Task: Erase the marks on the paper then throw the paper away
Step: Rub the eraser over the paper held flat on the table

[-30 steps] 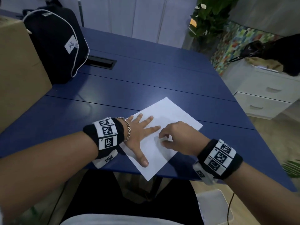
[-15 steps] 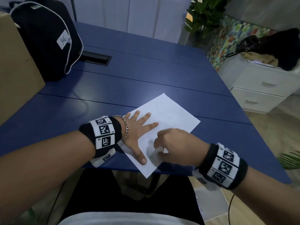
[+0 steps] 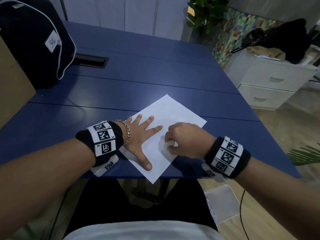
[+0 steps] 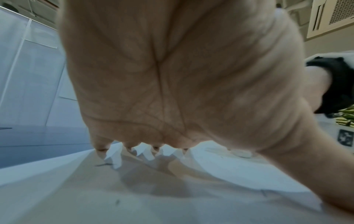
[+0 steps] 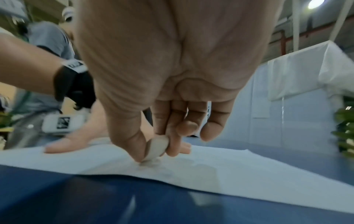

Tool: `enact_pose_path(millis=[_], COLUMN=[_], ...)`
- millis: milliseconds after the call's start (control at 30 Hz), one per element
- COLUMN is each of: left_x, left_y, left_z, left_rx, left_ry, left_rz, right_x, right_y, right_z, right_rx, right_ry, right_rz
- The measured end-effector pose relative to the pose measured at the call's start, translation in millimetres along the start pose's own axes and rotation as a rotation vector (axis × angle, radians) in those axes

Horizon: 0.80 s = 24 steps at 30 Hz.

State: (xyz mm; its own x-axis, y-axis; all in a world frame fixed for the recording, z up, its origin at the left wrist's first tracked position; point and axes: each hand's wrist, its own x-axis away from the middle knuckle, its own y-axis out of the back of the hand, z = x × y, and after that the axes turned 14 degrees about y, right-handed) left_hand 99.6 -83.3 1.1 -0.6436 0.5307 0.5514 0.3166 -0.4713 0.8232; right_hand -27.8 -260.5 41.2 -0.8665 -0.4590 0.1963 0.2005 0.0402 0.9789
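A white sheet of paper (image 3: 174, 116) lies at an angle near the front edge of the blue table (image 3: 138, 84), one corner hanging over the edge. My left hand (image 3: 140, 135) lies flat on the sheet's left part with fingers spread, pressing it down. My right hand (image 3: 183, 141) pinches a small pale eraser (image 5: 156, 146) between thumb and forefinger, its lower edge touching the paper. In the left wrist view faint pencil marks (image 4: 103, 164) show on the paper (image 4: 172, 197) by the fingertips, and the eraser (image 4: 241, 153) lies to the right.
A dark backpack (image 3: 34, 42) and a cardboard box (image 3: 12, 87) stand at the table's back left, beside a cable slot (image 3: 90, 60). A white drawer cabinet (image 3: 270, 84) with a black bag stands to the right, a potted plant (image 3: 206, 13) behind. A white bin (image 3: 223, 203) sits on the floor.
My right hand with the eraser has rubbed back and forth over the sheet's near part. The left hand has stayed flat on the paper. The head view has shifted slightly.
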Motion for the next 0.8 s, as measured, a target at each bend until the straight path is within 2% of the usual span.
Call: enact_pose_path(millis=[67, 233, 400, 500, 567, 667, 733, 800], left_x=[-0.2, -1.0, -0.9, -1.5, -2.2, -4.6, -4.7, -0.1], left_y=[0.2, 0.7, -2.6, 1.6, 9.9, 22.3, 22.5, 14.4], left_z=[-0.4, -1.1, 2.8, 8.5, 20.9, 53.0, 67.4, 66.7], left_rx=[-0.004, -0.003, 0.041, 0.116, 0.262, 0.372, 0.328, 0.211], left_ry=[0.005, -0.001, -0.018, -0.062, -0.075, 0.038, 0.099, 0.116], left_rz=[0.000, 0.012, -0.016, -0.008, 0.003, -0.066, -0.101, -0.056], right_x=[0.4, 18.1, 41.2, 59.4, 66.8, 62.2, 52.3, 41.2], right_y=[-4.3, -10.0, -11.9, -22.8, -31.9, -40.7, -40.0, -37.1], right_z=[6.3, 42.2, 11.8, 7.4, 15.6, 32.3, 37.5, 36.0], right_rx=[0.040, 0.007, -0.153, -0.272, -0.335, -0.358, -0.363, -0.339], right_ry=[0.003, 0.127, -0.128, -0.227, -0.250, -0.227, -0.208, -0.197], right_rz=[-0.053, -0.011, -0.272, -0.366, -0.381, -0.366, -0.382, -0.375])
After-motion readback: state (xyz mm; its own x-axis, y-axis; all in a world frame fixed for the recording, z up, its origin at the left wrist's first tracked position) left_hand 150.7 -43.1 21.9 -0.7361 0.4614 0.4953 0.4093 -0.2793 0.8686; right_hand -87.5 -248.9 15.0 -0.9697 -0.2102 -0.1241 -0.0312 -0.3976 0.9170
